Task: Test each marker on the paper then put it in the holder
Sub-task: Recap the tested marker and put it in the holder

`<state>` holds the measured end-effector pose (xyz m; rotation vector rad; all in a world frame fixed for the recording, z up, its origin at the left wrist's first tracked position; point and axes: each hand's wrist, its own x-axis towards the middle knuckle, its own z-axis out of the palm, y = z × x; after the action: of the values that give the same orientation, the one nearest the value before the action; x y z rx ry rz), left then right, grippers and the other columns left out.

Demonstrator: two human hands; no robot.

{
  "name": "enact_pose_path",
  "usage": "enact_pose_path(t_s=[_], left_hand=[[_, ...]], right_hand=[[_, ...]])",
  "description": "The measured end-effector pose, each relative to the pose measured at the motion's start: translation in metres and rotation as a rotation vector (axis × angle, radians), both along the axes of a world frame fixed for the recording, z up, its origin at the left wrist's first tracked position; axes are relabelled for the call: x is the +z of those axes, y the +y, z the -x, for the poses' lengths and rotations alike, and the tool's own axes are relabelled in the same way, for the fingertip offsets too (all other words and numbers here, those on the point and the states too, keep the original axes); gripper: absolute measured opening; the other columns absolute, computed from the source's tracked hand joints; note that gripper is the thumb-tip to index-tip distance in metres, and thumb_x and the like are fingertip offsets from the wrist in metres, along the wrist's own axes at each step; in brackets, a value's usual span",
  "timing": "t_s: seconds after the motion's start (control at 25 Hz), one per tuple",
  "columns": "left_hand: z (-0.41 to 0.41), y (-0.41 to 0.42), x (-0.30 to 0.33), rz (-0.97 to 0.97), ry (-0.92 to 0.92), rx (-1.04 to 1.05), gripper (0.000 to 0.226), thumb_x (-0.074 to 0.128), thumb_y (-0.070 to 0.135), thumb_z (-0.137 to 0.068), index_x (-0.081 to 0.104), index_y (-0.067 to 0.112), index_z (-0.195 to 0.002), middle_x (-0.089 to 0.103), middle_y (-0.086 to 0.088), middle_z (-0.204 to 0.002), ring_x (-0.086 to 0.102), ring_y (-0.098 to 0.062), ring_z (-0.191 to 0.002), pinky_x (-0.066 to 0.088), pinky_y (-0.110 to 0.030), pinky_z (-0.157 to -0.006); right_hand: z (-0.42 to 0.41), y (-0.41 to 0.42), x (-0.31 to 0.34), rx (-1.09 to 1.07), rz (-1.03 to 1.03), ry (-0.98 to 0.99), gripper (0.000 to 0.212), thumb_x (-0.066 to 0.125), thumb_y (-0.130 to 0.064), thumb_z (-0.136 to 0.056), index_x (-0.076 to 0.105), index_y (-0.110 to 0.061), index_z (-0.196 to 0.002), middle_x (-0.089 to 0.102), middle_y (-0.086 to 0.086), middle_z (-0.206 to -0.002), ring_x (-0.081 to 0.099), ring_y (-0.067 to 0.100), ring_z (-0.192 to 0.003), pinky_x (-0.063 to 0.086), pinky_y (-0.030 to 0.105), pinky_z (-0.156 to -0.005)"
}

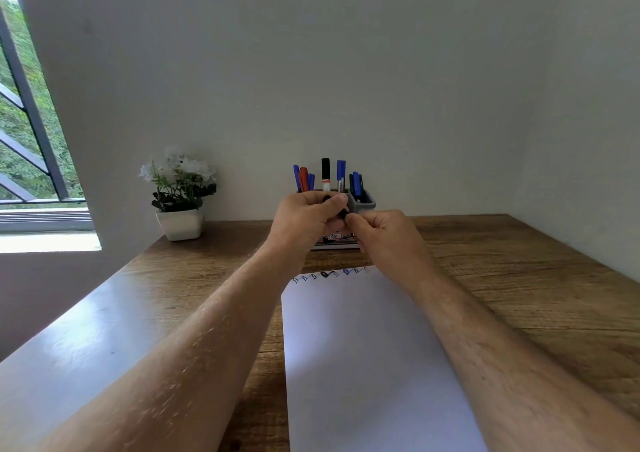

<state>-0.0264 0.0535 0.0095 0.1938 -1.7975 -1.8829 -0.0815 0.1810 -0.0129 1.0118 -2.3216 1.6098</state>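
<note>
Step in hand, as a judgement: capping or uncapping a marker, just in front of the holder. Which of the two can't be told.

Left hand (304, 217) is curled closed around a short black marker (343, 213); only dark bits show between thumb and fingers. Right hand (382, 235) is pinched closed at the marker's right end, fingertips touching it, possibly on the cap; the cap itself is hidden. Both hands are raised above the desk, touching each other at the marker.

The grey plastic multi-compartment desk holder (363, 204) stands against the white wall, mostly behind the hands. It already carries upright markers: blue and red ones at left, a black one with a white and red band in the middle, blue ones at right.

The white sheet of paper (363, 365) lies flat on the brown wood-grain desk (519, 278), smooth and matte. Along its far edge runs a row of small test scribbles (329, 274), blue and one heavy black. The rest is blank.

Next move, if uncapping: bring the tip down to the free stretch beside the scribbles. If capping: seat the cap fully, then drop the marker tip-down into a free compartment; clearance between standing markers looks tight.

A white square ceramic pot of white artificial flowers (180, 223) sits well left, out of the way.
</note>
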Motion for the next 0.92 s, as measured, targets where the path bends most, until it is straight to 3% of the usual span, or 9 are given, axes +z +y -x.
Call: enact_pose_path(t_s=[0.12, 0.32, 0.44, 0.56, 0.68, 0.8, 0.92], left_hand=[[0.0019, -0.0042, -0.0007, -0.026, -0.053, 0.036, 0.008, 0.069, 0.012, -0.089, 0.074, 0.007, -0.094, 0.074, -0.009, -0.089, 0.073, -0.016, -0.082, 0.059, -0.023, -0.071], [0.0010, -0.0061, 0.0017, -0.121, -0.031, 0.072, 0.010, 0.068, 0.013, -0.090, 0.071, 0.005, -0.096, 0.074, -0.014, -0.092, 0.072, -0.016, -0.076, 0.060, -0.022, -0.066], [0.0001, -0.0095, 0.0039, -0.217, 0.036, 0.109, 0.007, 0.067, 0.012, -0.091, 0.069, 0.007, -0.096, 0.073, -0.016, -0.099, 0.072, -0.019, -0.083, 0.060, -0.023, -0.069], [-0.0002, -0.0102, 0.0066, -0.362, 0.086, 0.113, 0.011, 0.062, 0.008, -0.093, 0.067, 0.005, -0.103, 0.072, -0.017, -0.102, 0.072, -0.023, -0.087, 0.061, -0.024, -0.069], [-0.0013, -0.0078, 0.0083, -0.463, 0.099, 0.066, 0.021, 0.053, 0.002, -0.096, 0.065, 0.002, -0.113, 0.072, -0.016, -0.103, 0.072, -0.022, -0.087, 0.060, -0.024, -0.070], [-0.0012, -0.0074, 0.0093, -0.496, 0.103, 0.040, 0.026, 0.048, -0.001, -0.097, 0.064, 0.002, -0.117, 0.073, -0.015, -0.105, 0.071, -0.022, -0.090, 0.059, -0.026, -0.071], [-0.0022, -0.0059, 0.0084, -0.485, 0.095, 0.025, 0.028, 0.047, -0.001, -0.096, 0.064, 0.004, -0.118, 0.072, -0.015, -0.107, 0.070, -0.024, -0.094, 0.058, -0.028, -0.074]], right_hand=[[0.0015, -0.0003, 0.0006, -0.043, -0.056, 0.056, 0.034, 0.056, -0.037, -0.099, 0.076, -0.017, -0.080, 0.053, -0.015, -0.050, 0.050, -0.010, -0.042, 0.033, 0.007, -0.040], [0.0045, 0.0016, 0.0037, -0.110, -0.085, 0.085, 0.041, 0.058, -0.046, -0.095, 0.071, -0.020, -0.067, 0.046, -0.015, -0.038, 0.048, -0.005, -0.037, 0.033, 0.011, -0.040], [0.0051, 0.0046, 0.0009, -0.129, -0.054, 0.058, 0.042, 0.055, -0.044, -0.097, 0.070, -0.018, -0.067, 0.049, -0.012, -0.044, 0.046, 0.001, -0.039, 0.033, 0.016, -0.046], [0.0041, 0.0010, -0.0001, -0.068, 0.066, -0.046, 0.033, 0.050, -0.032, -0.102, 0.075, -0.015, -0.089, 0.054, -0.010, -0.058, 0.047, 0.002, -0.052, 0.037, 0.015, -0.051], [0.0033, -0.0004, 0.0025, 0.048, 0.249, -0.156, 0.027, 0.045, -0.019, -0.104, 0.072, -0.014, -0.104, 0.063, 0.003, -0.069, 0.054, 0.013, -0.057, 0.047, 0.024, -0.054], [0.0021, 0.0019, 0.0047, 0.082, 0.310, -0.140, 0.026, 0.046, -0.015, -0.104, 0.069, -0.014, -0.114, 0.071, 0.006, -0.079, 0.065, 0.015, -0.062, 0.057, 0.029, -0.063], [-0.0005, 0.0034, 0.0068, 0.091, 0.361, -0.144, 0.029, 0.052, -0.009, -0.101, 0.061, -0.021, -0.125, 0.074, 0.007, -0.089, 0.070, 0.020, -0.060, 0.061, 0.033, -0.059]])
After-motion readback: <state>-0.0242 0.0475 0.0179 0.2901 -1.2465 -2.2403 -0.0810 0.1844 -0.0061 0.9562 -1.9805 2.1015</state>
